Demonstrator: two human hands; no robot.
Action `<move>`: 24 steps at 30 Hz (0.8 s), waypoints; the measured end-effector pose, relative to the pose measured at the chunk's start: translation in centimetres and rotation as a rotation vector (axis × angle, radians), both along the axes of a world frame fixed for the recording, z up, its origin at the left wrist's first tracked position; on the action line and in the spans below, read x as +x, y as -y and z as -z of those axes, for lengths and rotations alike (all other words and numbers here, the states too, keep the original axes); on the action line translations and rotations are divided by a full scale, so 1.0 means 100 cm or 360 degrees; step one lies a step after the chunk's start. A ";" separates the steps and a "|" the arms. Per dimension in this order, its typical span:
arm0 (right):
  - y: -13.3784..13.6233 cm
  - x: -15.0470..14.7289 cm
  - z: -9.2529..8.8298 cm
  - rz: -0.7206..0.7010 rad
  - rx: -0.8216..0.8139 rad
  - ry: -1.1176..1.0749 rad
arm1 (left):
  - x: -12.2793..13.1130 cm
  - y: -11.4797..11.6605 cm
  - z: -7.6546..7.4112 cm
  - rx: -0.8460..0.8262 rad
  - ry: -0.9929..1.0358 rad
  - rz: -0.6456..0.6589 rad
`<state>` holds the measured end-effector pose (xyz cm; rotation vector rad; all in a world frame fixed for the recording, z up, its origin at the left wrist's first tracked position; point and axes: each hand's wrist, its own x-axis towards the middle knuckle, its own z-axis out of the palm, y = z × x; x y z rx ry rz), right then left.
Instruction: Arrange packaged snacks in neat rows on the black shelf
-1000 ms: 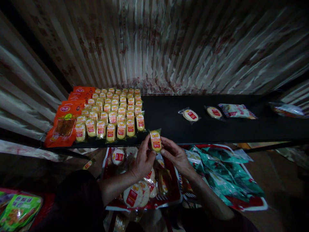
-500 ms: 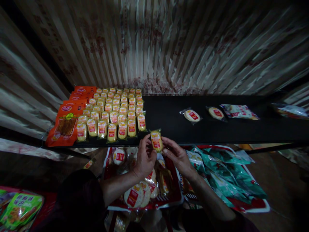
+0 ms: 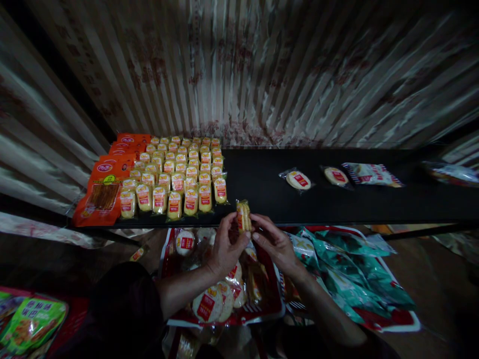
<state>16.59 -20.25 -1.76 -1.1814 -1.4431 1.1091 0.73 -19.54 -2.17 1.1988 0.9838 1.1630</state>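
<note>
Between my two hands is a small packet of biscuits (image 3: 243, 216) in clear wrap, turned so that its layered side faces me. My left hand (image 3: 226, 247) grips its left side with fingers and thumb. On the other side, my right hand (image 3: 276, 244) pinches it the same way. Both hands are just in front of the front edge of the black shelf (image 3: 262, 199). To the left on that shelf, matching yellow biscuit packets (image 3: 175, 204) stand in close rows. Beneath my hands, a red basket (image 3: 279, 299) holds round white crackers (image 3: 208, 304) in wrappers.
Orange snack bags (image 3: 103, 187) overlap at the shelf's left end. Two round cracker packs (image 3: 298, 179) and a striped-edge bag (image 3: 372, 174) lie farther right. Green bags (image 3: 348, 279) fill another basket at lower right. A bright green bag (image 3: 35, 319) is at lower left. Pleated curtain hangs behind.
The biscuit packet has been turned between my fingers, from its labelled front to its layered side. Both hands stay at nearly the same place.
</note>
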 end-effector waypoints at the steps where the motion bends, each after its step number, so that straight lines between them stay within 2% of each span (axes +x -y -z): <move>1: 0.000 0.000 0.000 -0.0013 0.0016 0.0012 | 0.001 0.000 -0.001 -0.0027 0.0026 0.0001; 6: 0.001 -0.001 -0.002 -0.0042 0.0024 0.0064 | 0.003 -0.002 -0.002 -0.0126 0.0094 0.0012; 14: 0.002 -0.001 -0.007 -0.0040 0.0028 0.0098 | 0.000 -0.003 0.006 -0.0223 0.0249 0.0041; 20: 0.001 0.000 -0.003 -0.0007 0.0009 0.0001 | 0.001 -0.003 0.009 -0.0498 0.0550 0.0008; 24: 0.002 0.001 0.002 -0.0026 -0.0127 -0.0151 | 0.003 -0.004 0.011 -0.0536 0.0759 0.0029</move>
